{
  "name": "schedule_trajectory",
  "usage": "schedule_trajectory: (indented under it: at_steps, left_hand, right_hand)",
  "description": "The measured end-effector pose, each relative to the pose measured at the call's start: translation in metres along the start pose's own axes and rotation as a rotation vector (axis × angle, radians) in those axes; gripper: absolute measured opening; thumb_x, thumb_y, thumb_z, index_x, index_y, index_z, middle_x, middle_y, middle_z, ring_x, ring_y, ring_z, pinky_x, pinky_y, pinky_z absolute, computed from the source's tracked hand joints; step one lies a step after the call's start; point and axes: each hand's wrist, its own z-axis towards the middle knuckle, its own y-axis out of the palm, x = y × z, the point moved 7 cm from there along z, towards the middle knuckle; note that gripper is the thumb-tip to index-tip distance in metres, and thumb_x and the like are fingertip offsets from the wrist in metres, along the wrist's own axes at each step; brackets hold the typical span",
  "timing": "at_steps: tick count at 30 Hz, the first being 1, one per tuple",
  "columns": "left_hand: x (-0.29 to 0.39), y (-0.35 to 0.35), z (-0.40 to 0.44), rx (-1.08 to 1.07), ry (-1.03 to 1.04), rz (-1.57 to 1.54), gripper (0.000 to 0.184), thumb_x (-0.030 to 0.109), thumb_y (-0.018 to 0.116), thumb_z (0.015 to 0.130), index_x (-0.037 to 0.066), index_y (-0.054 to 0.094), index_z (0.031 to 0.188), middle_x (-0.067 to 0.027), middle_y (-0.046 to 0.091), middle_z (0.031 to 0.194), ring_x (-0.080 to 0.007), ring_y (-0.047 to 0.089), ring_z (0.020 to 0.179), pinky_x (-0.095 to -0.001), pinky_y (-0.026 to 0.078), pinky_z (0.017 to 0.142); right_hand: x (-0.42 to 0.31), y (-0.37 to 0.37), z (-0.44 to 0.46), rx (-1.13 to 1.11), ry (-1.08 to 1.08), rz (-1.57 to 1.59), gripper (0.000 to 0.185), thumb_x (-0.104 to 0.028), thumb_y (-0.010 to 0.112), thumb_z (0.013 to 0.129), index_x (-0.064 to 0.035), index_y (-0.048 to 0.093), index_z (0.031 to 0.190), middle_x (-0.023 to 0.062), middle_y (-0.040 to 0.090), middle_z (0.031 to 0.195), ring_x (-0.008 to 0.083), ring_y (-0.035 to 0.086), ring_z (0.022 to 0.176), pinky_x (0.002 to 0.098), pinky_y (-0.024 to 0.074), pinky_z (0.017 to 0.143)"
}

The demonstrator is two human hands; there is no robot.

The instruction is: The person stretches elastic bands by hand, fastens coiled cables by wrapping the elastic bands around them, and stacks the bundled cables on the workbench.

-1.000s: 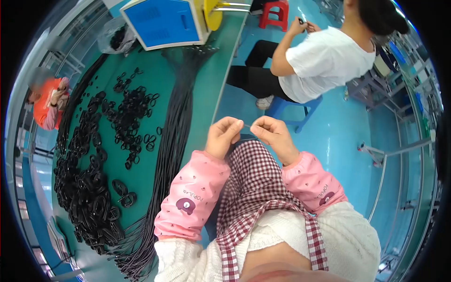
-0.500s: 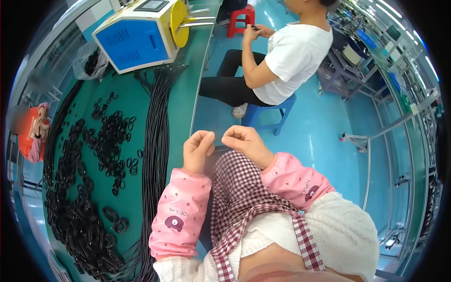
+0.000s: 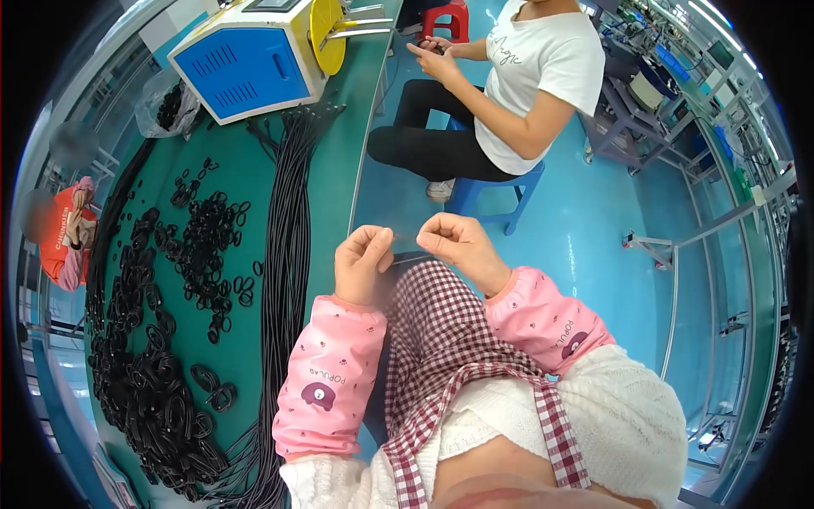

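Above my checked apron [image 3: 441, 314], both hands are raised with thumb and forefinger pinched. My left hand [image 3: 363, 261] is closed, near the table's edge; whatever lies between its fingertips is too small to make out. A short gap to the right, my right hand [image 3: 462, 248] is closed too, and its fingertips hide anything they hold. On the green table [image 3: 242, 161] at the left lie a long bundle of black cables [image 3: 287, 212], a heap of coiled black cables [image 3: 157, 399] and a pile of small black rings [image 3: 208, 246].
A blue and white machine [image 3: 246, 72] with a yellow disc stands at the table's far end, beside a clear plastic bag [image 3: 161, 106]. A person in white [image 3: 534, 93] sits on a blue stool [image 3: 500, 193]. Another person in orange [image 3: 61, 237] is at the far left.
The view first swung so that the table and machine shifted in frame. My hands have moved slightly apart since half a second ago. The person in white has turned more towards me.
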Motion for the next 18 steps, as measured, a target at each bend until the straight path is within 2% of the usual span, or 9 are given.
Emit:
schedule_trajectory:
  at_steps: [3, 6, 18]
  left_hand:
    - [0.006, 0.007, -0.004, -0.018, -0.012, -0.021, 0.016, 0.017, 0.062, 0.094, 0.004, 0.060, 0.085, 0.0037, 0.049, 0.065, -0.0047, 0.041, 0.055, -0.0196, 0.027, 0.049]
    - [0.008, 0.015, -0.006, -0.044, -0.025, -0.025, 0.016, 0.018, 0.062, 0.094, 0.004, 0.060, 0.086, 0.0035, 0.049, 0.065, -0.0049, 0.041, 0.056, -0.0194, 0.028, 0.050]
    - [0.005, 0.028, -0.004, -0.063, -0.012, -0.059, 0.013, 0.013, 0.062, 0.094, 0.001, 0.061, 0.088, 0.0011, 0.053, 0.070, -0.0062, 0.043, 0.060, -0.0211, 0.032, 0.055]
  right_hand:
    - [-0.010, -0.007, -0.006, 0.002, 0.006, -0.024, 0.016, -0.021, 0.065, 0.092, -0.0059, 0.062, 0.088, -0.0084, 0.048, 0.068, 0.0001, 0.037, 0.057, 0.0174, 0.0282, 0.051]
    - [-0.015, -0.015, -0.014, -0.005, 0.048, 0.007, 0.016, -0.017, 0.066, 0.092, -0.0010, 0.063, 0.088, -0.0047, 0.056, 0.078, 0.0023, 0.048, 0.072, 0.0191, 0.0413, 0.065]
    - [-0.021, -0.026, -0.019, 0.044, -0.012, 0.014, 0.017, -0.017, 0.066, 0.092, -0.0013, 0.062, 0.088, -0.0051, 0.056, 0.078, 0.0018, 0.048, 0.072, 0.0188, 0.0413, 0.064]
